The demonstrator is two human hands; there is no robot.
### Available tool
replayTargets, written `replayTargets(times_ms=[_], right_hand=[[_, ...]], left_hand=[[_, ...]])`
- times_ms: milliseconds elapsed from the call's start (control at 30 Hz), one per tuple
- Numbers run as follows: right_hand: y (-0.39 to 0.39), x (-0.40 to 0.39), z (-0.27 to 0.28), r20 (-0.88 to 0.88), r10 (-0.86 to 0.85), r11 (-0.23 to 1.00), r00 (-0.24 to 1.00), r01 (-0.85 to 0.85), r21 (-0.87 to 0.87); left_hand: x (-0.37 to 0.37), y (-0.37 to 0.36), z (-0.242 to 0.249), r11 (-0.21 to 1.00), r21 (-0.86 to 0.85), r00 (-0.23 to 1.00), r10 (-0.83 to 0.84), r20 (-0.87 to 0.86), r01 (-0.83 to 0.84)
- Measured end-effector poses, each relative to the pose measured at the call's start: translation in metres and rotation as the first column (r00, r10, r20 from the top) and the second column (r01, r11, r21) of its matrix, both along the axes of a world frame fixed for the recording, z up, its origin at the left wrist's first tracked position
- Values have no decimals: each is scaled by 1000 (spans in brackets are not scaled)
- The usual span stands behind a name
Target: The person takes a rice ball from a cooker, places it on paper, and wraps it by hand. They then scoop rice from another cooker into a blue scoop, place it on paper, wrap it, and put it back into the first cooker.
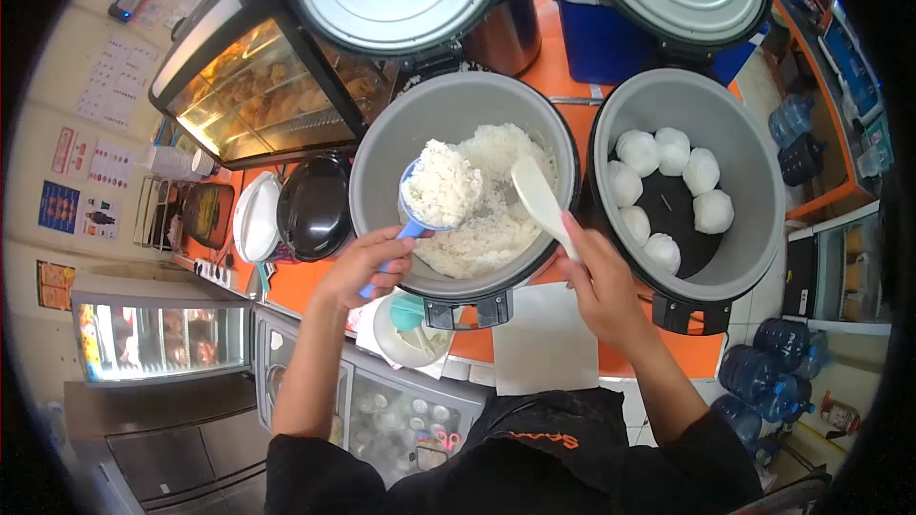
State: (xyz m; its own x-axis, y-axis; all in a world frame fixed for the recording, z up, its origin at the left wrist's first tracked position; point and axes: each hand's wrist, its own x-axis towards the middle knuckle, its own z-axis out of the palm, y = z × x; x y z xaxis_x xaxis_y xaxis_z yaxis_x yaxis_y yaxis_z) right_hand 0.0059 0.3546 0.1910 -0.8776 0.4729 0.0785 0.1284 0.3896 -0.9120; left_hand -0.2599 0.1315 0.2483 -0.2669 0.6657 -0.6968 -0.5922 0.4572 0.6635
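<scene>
My left hand (367,265) is closed round the handle of a blue scoop (412,228), which is heaped with white rice (443,183). The scoop is over the left side of an open grey cooker pot (382,148) with loose rice inside. In my right hand (596,277) is a white paddle (540,198), its blade over the rice at the pot's right side. To the right, a second open pot (754,172) holds several white wrapped balls (701,170) around its dark bottom.
A lit glass case (272,86) with fried food stands at the back left. Beside the left pot is a black bowl (315,208). A white sheet (546,339) and a white bowl (405,348) are at the front edge. Both cooker lids stand raised behind.
</scene>
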Motion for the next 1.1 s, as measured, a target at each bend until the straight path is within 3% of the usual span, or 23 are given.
replayTargets(times_ms=[33, 67, 167, 333, 467, 567, 667, 767, 867, 967, 1100], right_hand=[[5, -12, 12, 21, 27, 999, 999, -26, -27], [4, -28, 12, -110, -19, 996, 994, 28, 84], [-12, -65, 1, -173, 46, 982, 984, -13, 188], [-26, -88, 12, -47, 168, 907, 985, -136, 400], [-11, -109, 29, 42, 155, 783, 987, -149, 605], [7, -131, 34, 81, 131, 781, 988, -153, 606], [37, -155, -3, -18, 166, 741, 986, -113, 662], [26, -127, 34, -156, 107, 824, 982, 0, 566], [-13, -103, 31, -86, 205, 812, 975, -121, 571], [-30, -102, 23, 25, 140, 806, 990, -129, 578], [-21, -123, 18, 6, 88, 835, 996, -77, 544]], left_hand=[[9, 2, -3, 999, 39, 999, 34, 18, -35], [16, 4, -8, 996, 75, 999, 46, 20, -48], [37, 17, -18, 984, 116, 991, 137, -6, -135], [53, 28, -16, 980, 33, 957, 199, -212, -196], [55, 22, -17, 974, 55, 937, 227, -267, -220], [60, 16, -13, 978, 80, 943, 207, -261, -192], [56, 11, -17, 974, 111, 949, 218, -226, -197], [45, 8, -21, 951, 144, 939, 296, -173, -274], [41, 7, -21, 932, 173, 927, 344, -147, -318], [48, 10, -20, 930, 185, 928, 345, -143, -318], [51, 8, -29, 924, 198, 931, 351, -97, -328]])
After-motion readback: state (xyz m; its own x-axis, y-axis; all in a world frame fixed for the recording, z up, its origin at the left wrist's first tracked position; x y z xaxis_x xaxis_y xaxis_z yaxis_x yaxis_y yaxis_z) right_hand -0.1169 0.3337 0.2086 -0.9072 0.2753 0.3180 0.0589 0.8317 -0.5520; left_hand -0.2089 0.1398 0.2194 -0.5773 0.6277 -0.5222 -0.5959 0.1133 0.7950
